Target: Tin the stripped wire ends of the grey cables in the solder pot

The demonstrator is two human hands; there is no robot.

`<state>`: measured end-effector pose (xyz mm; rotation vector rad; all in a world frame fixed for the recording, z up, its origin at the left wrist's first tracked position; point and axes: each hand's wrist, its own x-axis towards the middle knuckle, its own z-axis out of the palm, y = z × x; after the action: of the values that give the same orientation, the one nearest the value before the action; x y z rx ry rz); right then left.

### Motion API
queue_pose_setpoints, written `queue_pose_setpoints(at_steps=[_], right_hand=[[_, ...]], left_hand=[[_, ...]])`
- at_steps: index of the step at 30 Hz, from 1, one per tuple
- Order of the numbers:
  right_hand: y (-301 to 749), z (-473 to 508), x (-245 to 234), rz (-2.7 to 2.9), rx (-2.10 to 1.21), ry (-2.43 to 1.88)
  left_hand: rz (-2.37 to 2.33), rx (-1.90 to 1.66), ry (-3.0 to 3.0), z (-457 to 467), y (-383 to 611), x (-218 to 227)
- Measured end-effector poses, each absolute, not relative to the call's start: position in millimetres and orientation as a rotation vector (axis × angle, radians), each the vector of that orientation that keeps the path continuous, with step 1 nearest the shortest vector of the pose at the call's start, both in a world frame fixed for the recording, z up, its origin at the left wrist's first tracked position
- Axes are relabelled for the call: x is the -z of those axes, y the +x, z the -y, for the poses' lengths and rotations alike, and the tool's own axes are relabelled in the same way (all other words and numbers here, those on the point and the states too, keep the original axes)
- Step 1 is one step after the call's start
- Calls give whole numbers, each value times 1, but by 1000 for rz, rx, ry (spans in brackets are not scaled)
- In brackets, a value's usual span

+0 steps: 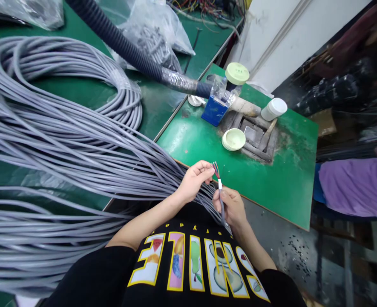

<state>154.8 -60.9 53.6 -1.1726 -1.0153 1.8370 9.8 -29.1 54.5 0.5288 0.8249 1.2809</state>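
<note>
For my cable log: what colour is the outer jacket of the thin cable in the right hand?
Grey thin cable, white band near its tip; head view.

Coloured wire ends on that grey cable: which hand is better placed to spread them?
Probably the left hand: its fingers pinch the coloured wire ends, while the right hand grips the grey cable just below the white band.

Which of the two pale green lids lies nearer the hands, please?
The lower lid, lying flat on the table just beyond the left hand; the upper lid sits raised and farther back.
</note>
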Motion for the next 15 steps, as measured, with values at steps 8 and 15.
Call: queue_pose_setpoints(at_steps=[8, 15], right_hand=[[154, 61, -53, 1022, -1820, -1160], [149, 58, -56, 1060, -1791, -1169]], left_hand=[[-736, -1191, 368, 26, 11, -51], [-714, -1038, 253, 23, 17, -44]])
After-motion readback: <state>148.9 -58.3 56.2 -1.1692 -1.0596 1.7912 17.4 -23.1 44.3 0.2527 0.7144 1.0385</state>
